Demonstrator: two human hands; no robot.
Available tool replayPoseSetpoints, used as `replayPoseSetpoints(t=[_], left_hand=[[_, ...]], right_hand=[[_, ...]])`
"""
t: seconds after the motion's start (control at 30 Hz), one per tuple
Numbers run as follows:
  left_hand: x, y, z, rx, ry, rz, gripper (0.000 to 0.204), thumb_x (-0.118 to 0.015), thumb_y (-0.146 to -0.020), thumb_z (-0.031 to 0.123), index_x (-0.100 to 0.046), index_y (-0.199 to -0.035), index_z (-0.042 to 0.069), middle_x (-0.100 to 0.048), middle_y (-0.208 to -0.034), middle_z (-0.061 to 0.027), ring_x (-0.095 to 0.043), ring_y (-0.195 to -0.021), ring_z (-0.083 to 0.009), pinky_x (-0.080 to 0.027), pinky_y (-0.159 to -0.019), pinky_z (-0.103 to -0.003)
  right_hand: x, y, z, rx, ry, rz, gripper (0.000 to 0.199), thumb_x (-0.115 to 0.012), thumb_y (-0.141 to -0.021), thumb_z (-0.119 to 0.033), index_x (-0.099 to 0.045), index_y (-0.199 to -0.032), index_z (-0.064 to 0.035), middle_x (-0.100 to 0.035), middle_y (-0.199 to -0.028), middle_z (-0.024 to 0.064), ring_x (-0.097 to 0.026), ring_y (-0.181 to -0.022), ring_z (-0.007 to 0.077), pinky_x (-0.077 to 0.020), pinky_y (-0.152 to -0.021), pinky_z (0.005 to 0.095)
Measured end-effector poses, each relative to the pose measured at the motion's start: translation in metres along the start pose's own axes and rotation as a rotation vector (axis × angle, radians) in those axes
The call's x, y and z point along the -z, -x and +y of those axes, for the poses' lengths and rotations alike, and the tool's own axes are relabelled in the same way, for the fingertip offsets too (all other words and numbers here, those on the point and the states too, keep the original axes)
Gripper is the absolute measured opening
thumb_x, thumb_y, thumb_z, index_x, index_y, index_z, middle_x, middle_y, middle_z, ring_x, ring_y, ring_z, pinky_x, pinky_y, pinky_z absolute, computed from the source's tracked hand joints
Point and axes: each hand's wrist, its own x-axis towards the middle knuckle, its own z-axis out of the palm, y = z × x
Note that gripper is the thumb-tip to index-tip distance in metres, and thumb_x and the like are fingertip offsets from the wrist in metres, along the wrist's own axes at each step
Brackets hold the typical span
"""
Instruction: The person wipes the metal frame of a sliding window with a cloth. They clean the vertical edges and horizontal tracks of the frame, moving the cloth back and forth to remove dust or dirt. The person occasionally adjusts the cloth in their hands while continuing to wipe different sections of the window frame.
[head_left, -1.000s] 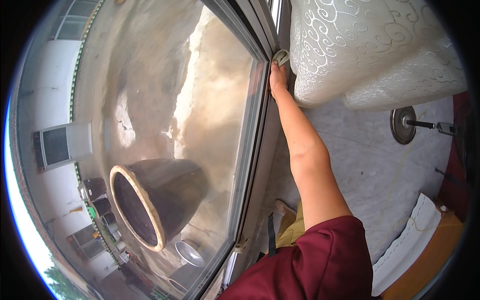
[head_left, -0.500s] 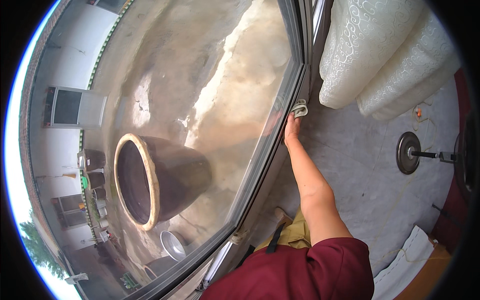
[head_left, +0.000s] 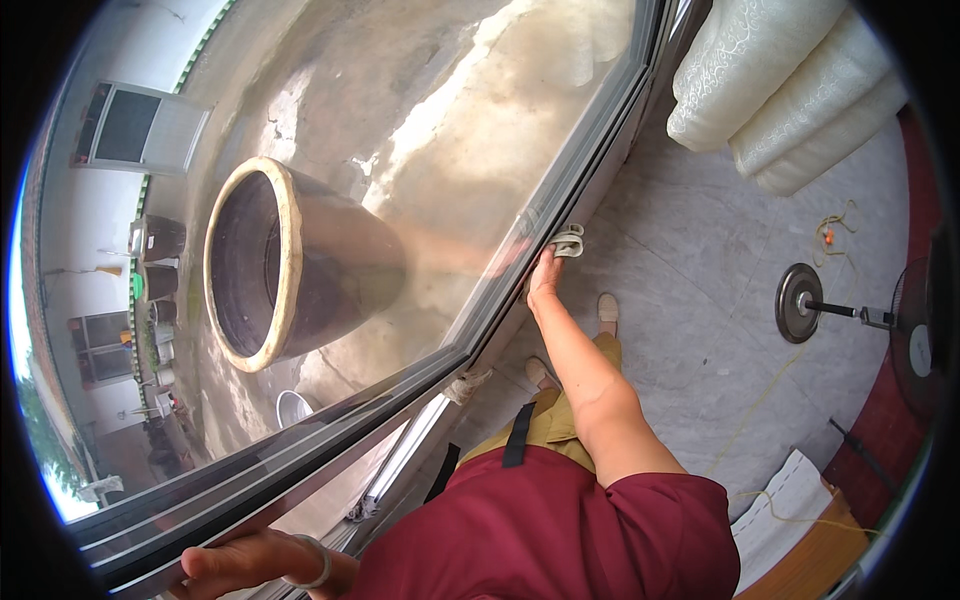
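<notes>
Cloth (head_left: 567,241) (pale) in right grip (head_left: 543,276).

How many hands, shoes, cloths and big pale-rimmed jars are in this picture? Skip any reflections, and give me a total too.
Hands: 2 (left hand, right hand)
Shoes: 2 (left shoe, right shoe)
Cloths: 1 (pale cloth, in the right hand)
Big pale-rimmed jars: 1 (dark jar, beyond the glass)
Total: 6

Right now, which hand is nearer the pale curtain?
Right: the right hand, holding a cloth at the window frame, is below-left of the curtain in the picture; the left hand is farther off, bottom left.
</notes>
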Motion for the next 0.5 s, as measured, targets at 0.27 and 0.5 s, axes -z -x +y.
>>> replayPoseSetpoints(t=[0.27,0.5], left_hand=[[-0.009,0.01,0.006,0.053,0.072,0.019,0.077,-0.053,-0.089,0.069,-0.052,-0.113,-0.005,-0.059,-0.086,-0.0107,-0.068,-0.081,-0.016,-0.061,-0.067,-0.033],[-0.008,0.017,0.001,0.149,0.241,0.014,0.074,-0.052,-0.095,0.059,-0.033,-0.129,-0.004,-0.05,-0.107,-0.0136,-0.063,-0.098,-0.0146,-0.061,-0.079,-0.027]], right_hand=[[0.005,0.122,0.085,-0.228,-0.104,0.017,0.051,-0.044,-0.097,-0.037,-0.052,-0.13,0.0003,-0.057,-0.13,0.0145,-0.054,-0.117,0.0285,-0.0408,-0.101,0.038],[-0.001,0.186,0.08,-0.499,-0.111,0.002,0.05,-0.044,-0.1,-0.03,-0.038,-0.145,-0.0073,-0.043,-0.147,0.0105,-0.047,-0.13,0.0259,-0.0373,-0.108,0.0398]])
